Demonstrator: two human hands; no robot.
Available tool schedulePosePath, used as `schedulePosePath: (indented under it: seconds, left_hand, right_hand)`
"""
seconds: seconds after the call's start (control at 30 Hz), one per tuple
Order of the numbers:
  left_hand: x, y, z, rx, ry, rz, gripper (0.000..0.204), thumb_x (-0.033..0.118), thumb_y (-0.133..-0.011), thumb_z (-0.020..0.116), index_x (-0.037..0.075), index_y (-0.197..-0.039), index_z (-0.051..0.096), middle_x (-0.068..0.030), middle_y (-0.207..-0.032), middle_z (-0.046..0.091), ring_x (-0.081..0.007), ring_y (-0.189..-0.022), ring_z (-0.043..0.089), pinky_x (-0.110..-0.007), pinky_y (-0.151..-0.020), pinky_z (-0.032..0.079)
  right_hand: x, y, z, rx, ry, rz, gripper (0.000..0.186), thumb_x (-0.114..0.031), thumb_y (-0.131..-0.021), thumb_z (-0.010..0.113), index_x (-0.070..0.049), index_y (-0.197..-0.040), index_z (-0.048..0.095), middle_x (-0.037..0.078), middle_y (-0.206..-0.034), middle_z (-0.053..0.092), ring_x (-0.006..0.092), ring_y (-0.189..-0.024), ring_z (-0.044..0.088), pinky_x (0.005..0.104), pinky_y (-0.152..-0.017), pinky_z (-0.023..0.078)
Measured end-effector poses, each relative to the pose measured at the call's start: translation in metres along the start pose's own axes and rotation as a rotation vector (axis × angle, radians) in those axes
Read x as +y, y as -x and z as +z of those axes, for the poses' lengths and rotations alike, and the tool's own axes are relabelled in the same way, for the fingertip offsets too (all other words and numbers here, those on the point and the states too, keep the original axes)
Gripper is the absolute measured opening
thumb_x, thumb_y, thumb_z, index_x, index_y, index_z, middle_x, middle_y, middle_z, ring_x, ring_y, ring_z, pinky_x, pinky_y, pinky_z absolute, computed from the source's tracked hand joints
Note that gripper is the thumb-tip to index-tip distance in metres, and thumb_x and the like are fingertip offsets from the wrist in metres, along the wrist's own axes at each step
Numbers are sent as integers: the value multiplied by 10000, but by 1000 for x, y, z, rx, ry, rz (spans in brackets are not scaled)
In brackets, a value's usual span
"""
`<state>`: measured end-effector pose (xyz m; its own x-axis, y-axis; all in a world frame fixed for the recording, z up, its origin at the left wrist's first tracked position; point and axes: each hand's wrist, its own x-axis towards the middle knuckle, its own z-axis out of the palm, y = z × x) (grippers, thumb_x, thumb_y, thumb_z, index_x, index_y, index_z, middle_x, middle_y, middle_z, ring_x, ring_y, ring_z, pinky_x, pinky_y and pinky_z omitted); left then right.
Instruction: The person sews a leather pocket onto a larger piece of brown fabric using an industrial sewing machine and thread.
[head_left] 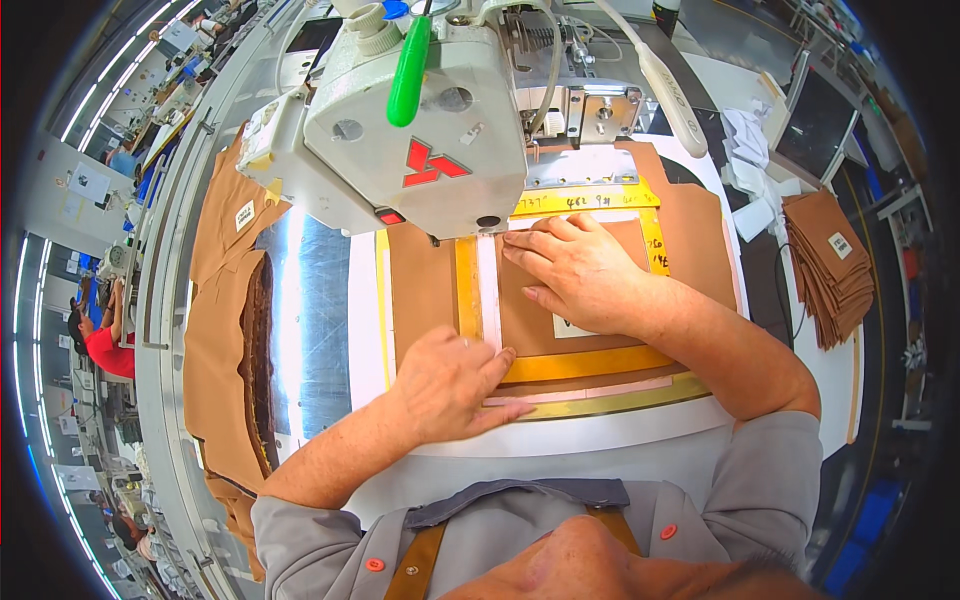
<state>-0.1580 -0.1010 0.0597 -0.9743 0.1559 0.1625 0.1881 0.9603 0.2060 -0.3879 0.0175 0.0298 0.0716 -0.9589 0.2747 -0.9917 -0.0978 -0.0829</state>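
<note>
Under the white sewing machine head (415, 150) lies a flat template edged with yellow tape (590, 362), with brown fabric (425, 290) in it. My right hand (580, 272) rests palm down on the brown panel, fingers stretched toward its far left corner near the machine. Part of a white label (572, 325) shows under that wrist. My left hand (450, 385) is at the template's near left corner. Its thumb and forefinger are spread over the near strips, while the other fingers bend in. Nothing is visible in either hand.
Brown fabric pieces (220, 370) are piled at the left beside a shiny metal plate (305, 330). A stack of labelled brown pieces (825, 265) lies at the right. A green-handled tool (410, 70) sticks up at the machine head. A person in red (108, 348) is far left.
</note>
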Motion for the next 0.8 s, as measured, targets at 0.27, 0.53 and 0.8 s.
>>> schedulePosePath:
  seconds: [0.27, 0.53, 0.8]
  left_hand:
    - [-33, -42, 18, 197, 42, -146, 475, 296, -789, 844, 19, -1134, 668, -116, -1260, 616, -321, -1105, 624, -421, -938, 488]
    - [-36, -38, 26, 181, -74, -190, 516, 366, -813, 823, 49, -1189, 669, -155, -1421, 565, -341, -1342, 535, -542, -1102, 413]
    - [-34, -39, 28, 173, -124, -214, 613, 436, -844, 782, 39, -1288, 639, -173, -1411, 593, -303, -1397, 519, -575, -1134, 382]
  right_hand:
    - [14, 9, -2, 6, -254, -59, 492, -250, -910, 717, -37, -1344, 621, 98, -1413, 607, 289, -1277, 555, 448, -1043, 436]
    - [77, 47, -45, 133, -101, 229, 274, -185, -830, 808, -73, -1050, 689, 107, -935, 698, 296, -889, 683, 408, -810, 535]
    - [77, 58, -36, 178, -147, 368, 207, -171, -849, 812, -51, -913, 657, 91, -874, 633, 265, -850, 647, 373, -769, 524]
